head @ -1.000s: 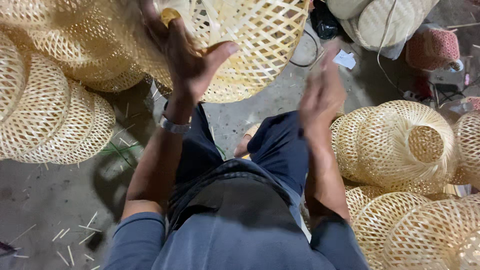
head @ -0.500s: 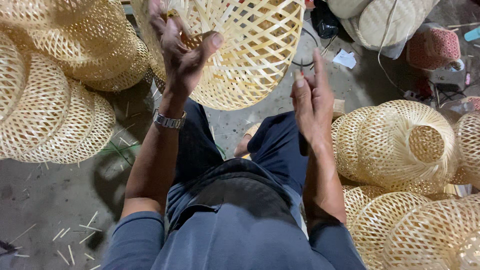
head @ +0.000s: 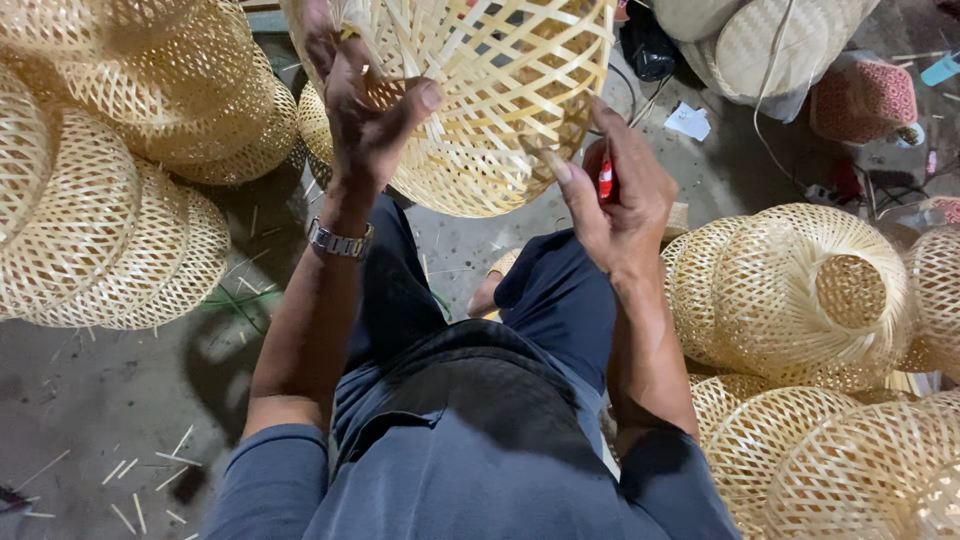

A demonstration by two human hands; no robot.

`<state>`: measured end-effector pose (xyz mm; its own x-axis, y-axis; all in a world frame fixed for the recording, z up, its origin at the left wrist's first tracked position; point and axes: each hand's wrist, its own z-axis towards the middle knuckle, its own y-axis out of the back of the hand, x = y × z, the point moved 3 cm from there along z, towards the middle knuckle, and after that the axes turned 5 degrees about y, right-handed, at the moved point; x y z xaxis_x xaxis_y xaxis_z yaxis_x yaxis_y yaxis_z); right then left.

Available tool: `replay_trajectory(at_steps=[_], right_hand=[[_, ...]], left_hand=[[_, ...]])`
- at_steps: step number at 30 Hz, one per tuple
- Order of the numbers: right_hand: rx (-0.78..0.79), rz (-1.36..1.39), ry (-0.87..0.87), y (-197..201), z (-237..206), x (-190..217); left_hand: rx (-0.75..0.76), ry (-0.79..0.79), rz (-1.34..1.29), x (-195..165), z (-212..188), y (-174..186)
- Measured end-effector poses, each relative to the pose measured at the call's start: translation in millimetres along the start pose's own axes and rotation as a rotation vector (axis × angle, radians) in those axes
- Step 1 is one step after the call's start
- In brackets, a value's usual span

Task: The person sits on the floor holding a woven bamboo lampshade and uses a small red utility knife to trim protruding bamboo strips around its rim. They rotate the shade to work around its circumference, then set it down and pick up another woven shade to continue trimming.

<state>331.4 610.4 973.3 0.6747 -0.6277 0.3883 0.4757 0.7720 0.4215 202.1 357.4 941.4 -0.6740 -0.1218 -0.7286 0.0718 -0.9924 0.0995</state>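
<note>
Since a second ago my right hand (head: 615,205) has come up from beside my knee to the lower rim of the woven bamboo basket (head: 500,90), and my left hand (head: 365,110) has shifted up along the basket's left side. The basket itself has tipped a little, its open weave now facing me more squarely.

I see the basket held up in front of me, above my knees, at the top middle of the view. My left grip is closed on its left wall, fingers hooked into the lattice and the thumb sticking out to the right; a metal wristwatch (head: 340,242) sits on that wrist. My right grip is partly closed: the thumb is stretched toward the basket's lower edge, just beside or touching a loose strip there, and the other fingers curl around a small red tool (head: 606,180) of which only a sliver shows.

Piled to my left is a heap of finished baskets (head: 110,200), and more domed baskets (head: 810,300) lie to my right. Both heaps rest on the concrete floor (head: 90,400), which is strewn with short bamboo slivers (head: 150,475).
</note>
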Motion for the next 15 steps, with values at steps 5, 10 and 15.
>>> replay_trajectory(at_steps=[5, 10, 15], right_hand=[[0.019, -0.112, 0.038, -2.0, 14.2, 4.1], [0.015, -0.092, 0.025, -3.1, 18.6, 2.6], [-0.011, -0.039, -0.027, -7.9, 11.7, -4.9]], left_hand=[[-0.023, -0.118, 0.143, -2.4, -0.7, -0.2], [-0.022, -0.136, 0.169, 0.4, -2.9, 4.4], [-0.042, -0.187, 0.156, -0.1, -1.3, 5.3]])
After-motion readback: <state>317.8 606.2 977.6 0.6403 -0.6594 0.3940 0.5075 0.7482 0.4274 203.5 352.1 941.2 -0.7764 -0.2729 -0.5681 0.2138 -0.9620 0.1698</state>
